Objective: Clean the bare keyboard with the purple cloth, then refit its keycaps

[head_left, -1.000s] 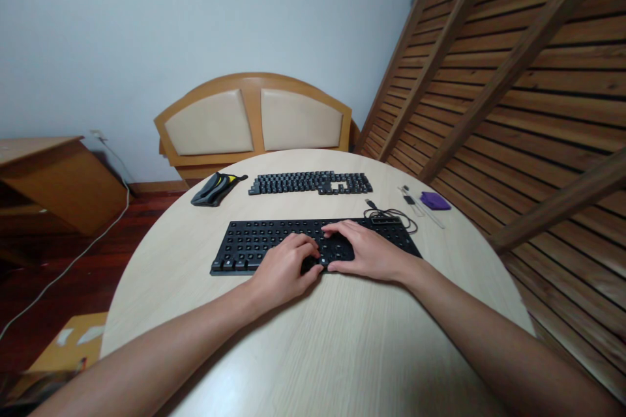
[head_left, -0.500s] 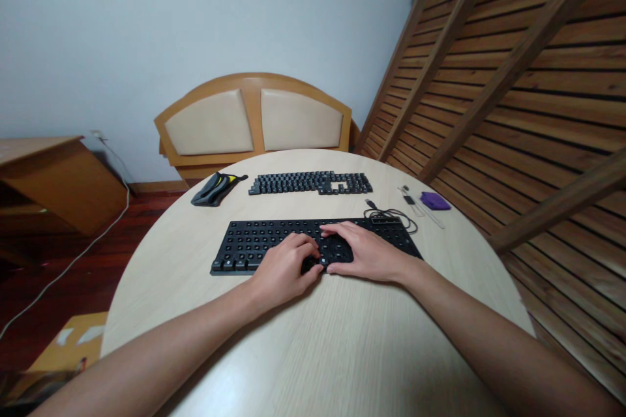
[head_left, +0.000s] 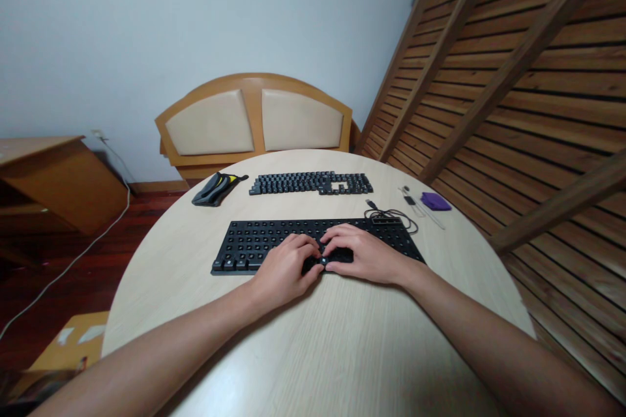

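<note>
A black keyboard lies flat in front of me with most of its keycaps off, so the bare switch posts show. Several keycaps sit along its lower left edge. At the lower edge, between my two hands, is a small black keycap with a white mark. My left hand grips it from the left with curled fingers and thumb. From the other side, the index finger and thumb of my right hand close on it. Both hands cover part of the keyboard.
Rows of loose keycaps lie behind the keyboard on the round table. A black-and-yellow pouch is at the left. The coiled USB cable, a wire tool and a purple cloth pouch are at the right.
My right index finger has bent and come down towards the marked keycap and the left fingertips. My left hand has hardly moved.
</note>
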The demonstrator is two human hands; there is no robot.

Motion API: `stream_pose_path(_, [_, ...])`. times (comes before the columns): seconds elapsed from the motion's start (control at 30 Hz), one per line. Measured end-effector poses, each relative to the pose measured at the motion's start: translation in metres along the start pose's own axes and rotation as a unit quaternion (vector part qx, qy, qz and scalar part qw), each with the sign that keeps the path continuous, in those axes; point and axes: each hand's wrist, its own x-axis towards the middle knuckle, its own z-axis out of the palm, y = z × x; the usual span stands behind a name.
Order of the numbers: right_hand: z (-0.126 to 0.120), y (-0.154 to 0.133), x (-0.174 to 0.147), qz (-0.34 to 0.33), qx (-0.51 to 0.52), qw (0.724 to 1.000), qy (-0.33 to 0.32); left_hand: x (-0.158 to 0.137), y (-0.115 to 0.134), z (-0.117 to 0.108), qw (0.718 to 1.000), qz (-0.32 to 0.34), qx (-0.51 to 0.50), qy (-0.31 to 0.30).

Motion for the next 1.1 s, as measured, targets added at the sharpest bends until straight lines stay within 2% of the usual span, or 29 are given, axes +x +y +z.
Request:
stream_pose_path(0.57, [0.0043,0.0038,0.0031,-0.003,0.088,0.996,-0.007,-0.0001,0.0042,0.0035,1.0,0.011,-0.006,0.01])
stream_pose_path(1.1, [0.0066,0.0057,0.0019,0.005,0.068,0.998,-0.009,0.001,0.0035,0.0044,1.0,0.009,-0.008,0.009])
